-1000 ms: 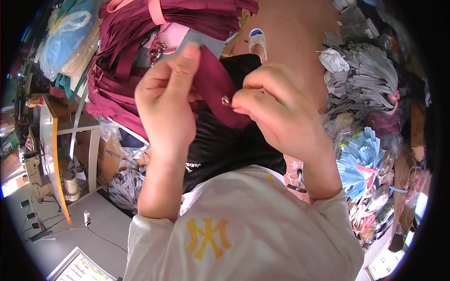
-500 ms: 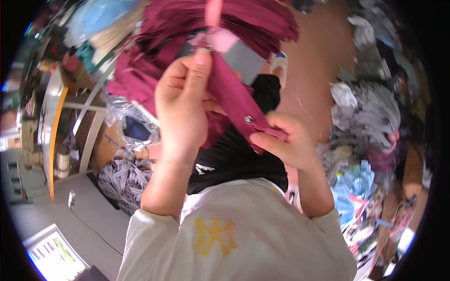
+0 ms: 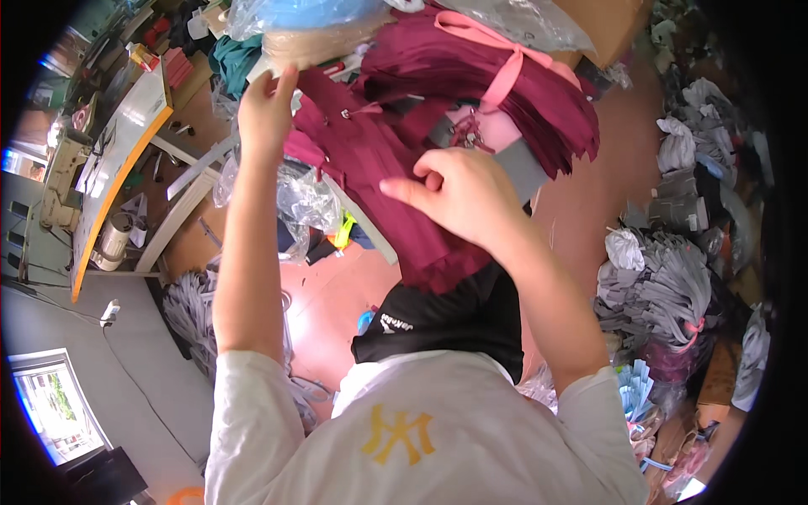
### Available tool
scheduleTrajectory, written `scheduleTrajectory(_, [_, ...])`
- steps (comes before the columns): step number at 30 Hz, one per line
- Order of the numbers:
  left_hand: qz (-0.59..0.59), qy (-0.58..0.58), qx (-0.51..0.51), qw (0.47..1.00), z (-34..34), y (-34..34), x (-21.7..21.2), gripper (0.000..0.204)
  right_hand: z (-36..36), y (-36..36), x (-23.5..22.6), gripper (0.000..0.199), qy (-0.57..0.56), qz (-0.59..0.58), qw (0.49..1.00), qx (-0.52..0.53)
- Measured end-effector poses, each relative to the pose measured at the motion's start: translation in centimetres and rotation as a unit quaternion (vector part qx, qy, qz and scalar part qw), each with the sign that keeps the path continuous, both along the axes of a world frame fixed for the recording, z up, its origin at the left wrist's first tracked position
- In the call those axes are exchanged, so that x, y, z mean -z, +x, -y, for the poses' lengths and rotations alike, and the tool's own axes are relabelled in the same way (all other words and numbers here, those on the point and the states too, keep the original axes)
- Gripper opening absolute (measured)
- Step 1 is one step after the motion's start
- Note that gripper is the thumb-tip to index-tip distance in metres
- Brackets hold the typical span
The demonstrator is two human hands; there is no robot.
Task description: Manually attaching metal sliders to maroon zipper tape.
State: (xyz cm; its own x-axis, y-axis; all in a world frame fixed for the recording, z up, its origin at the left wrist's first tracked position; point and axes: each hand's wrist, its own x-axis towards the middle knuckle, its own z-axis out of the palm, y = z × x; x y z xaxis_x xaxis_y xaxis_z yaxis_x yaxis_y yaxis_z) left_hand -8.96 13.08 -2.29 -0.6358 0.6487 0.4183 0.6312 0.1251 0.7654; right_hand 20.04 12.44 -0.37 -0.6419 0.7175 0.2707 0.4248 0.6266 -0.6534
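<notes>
A pile of maroon fabric straps (image 3: 370, 160) lies in front of me, running from upper left down to the right. Small metal snaps show on the upper straps. At the pile's upper left end is my left hand (image 3: 268, 118), thumb and fingers apart; whether it touches the cloth is hard to see. My right hand (image 3: 467, 198) hovers at or rests on the pile's right edge, thumb stretched out and apart from the bent fingers. Beyond it curves a thick bundle of maroon straps (image 3: 539, 118), tied with a pink band (image 3: 503, 80).
A grey board edge (image 3: 370, 227) shows under the pile. Clear plastic bags (image 3: 307, 206) hang at its left, near a table with an orange edge (image 3: 118, 202). Grey strap bundles (image 3: 661, 282) crowd the floor at right. A cardboard box (image 3: 610, 29) stands at the back.
The maroon strap stretched between my hands has been let go onto the pile. My left hand moved left, my right hand up and left. The view shifted, bringing the tied bundle further right.
</notes>
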Motion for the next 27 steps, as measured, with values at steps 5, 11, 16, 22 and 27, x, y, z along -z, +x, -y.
scheduleTrajectory(5, [-0.105, 0.112, 0.073, 0.985, 3.4, 5.7, 2.9, 0.044, 0.4, 1.8, 2.2, 0.039, 0.036, -0.014, 0.999, 0.006])
scheduleTrajectory(11, [-0.129, 0.081, 0.175, 0.973, 3.7, 8.3, 5.7, 0.03, -0.8, 1.8, 2.9, 0.03, 0.025, -0.023, 0.999, -0.042])
scheduleTrajectory(16, [-0.083, 0.094, 0.16, 0.979, 3.8, 8.5, 6.3, 0.027, -6.8, 2.0, 1.6, 0.017, 0.201, 0.013, 0.979, 0.027])
scheduleTrajectory(22, [-0.1, 0.052, 0.114, 0.987, 4.2, 9.7, 5.9, 0.026, -10.9, -1.6, 0.8, 0.027, 0.283, 0.012, 0.959, -0.003])
scheduleTrajectory(27, [-0.12, 0.047, 0.114, 0.985, 4.1, 9.6, 5.7, 0.028, -13.9, -4.9, 1.6, 0.021, 0.374, 0.065, 0.925, -0.003])
